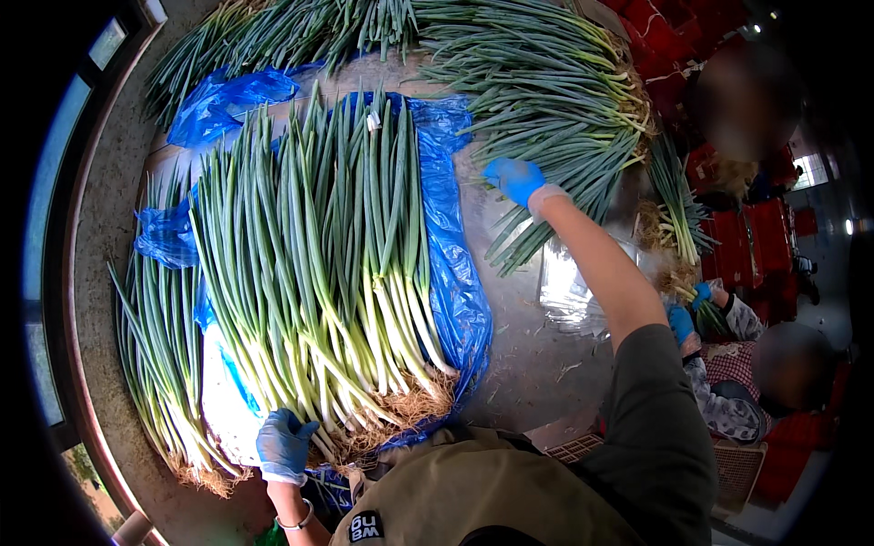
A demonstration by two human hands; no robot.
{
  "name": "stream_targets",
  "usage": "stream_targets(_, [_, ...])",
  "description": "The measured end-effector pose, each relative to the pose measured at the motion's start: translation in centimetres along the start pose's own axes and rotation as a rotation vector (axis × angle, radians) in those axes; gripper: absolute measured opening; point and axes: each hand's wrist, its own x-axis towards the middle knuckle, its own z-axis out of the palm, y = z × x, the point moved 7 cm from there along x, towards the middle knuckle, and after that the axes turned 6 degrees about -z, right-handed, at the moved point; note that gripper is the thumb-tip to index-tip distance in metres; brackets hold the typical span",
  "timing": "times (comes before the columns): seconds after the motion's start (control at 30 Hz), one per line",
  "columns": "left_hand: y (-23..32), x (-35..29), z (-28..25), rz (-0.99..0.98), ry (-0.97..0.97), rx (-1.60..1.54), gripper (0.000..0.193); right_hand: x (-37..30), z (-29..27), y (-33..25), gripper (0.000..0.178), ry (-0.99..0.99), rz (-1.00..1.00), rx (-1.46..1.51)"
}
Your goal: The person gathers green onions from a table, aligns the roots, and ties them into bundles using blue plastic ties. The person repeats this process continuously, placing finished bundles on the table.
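A large batch of spring onions [319, 273] is laid out on a blue plastic sheet [455, 273] spread over the grey counter [528, 364], with the white root ends toward the person and the green tops pointing away. The left hand [285, 446], in a blue glove, is closed around the root ends at the near left corner of that batch. The right hand [514, 179], also blue-gloved, is stretched out across the counter and rests against the leaf tips of a second heap of spring onions [555, 100] lying at the far right; whether its fingers are gripping any stalks cannot be told. A smaller row of spring onions [159, 355] lies along the left rim of the counter, beside the sheet. More bundles [282, 32] are piled at the far edge. At the right, another person's blue-gloved hands [687, 309] are seen holding spring onions, with red crates [756, 246] stacked behind.
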Motion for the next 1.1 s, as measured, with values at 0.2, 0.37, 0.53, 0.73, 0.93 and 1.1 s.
stream_targets(0.2, [-0.4, 0.2, 0.4, -0.026, -0.028, -0.027, 0.037, 1.0, 3.0, 0.2, 0.025, 0.122, -0.117, -0.198])
stream_targets(0.37, [-0.3, 0.3, 0.4, -0.002, 0.007, -0.029, 0.037, 0.7, 3.7, 1.5, 0.023, 0.114, -0.052, -0.268])
stream_targets(0.53, [0.0, 0.1, 0.1, -0.027, 0.007, -0.020, 0.036, -1.2, 1.9, -0.2, 0.022, 0.389, 0.025, 0.097])
stream_targets(0.73, [0.1, 0.3, 0.1, -0.020, 0.016, -0.015, 0.034, -8.2, 2.4, -9.3, 0.024, 0.059, -0.280, 0.176])
stream_targets(0.93, [0.2, 0.3, 0.2, -0.035, 0.006, 0.014, 0.034, -4.5, -0.4, 5.2, 0.017, 0.297, 0.026, -0.134])
stream_targets(1.1, [0.2, 0.1, 0.0, -0.037, 0.034, 0.014, 0.034, -2.8, -0.2, 7.7, 0.016, 0.427, -0.009, -0.436])
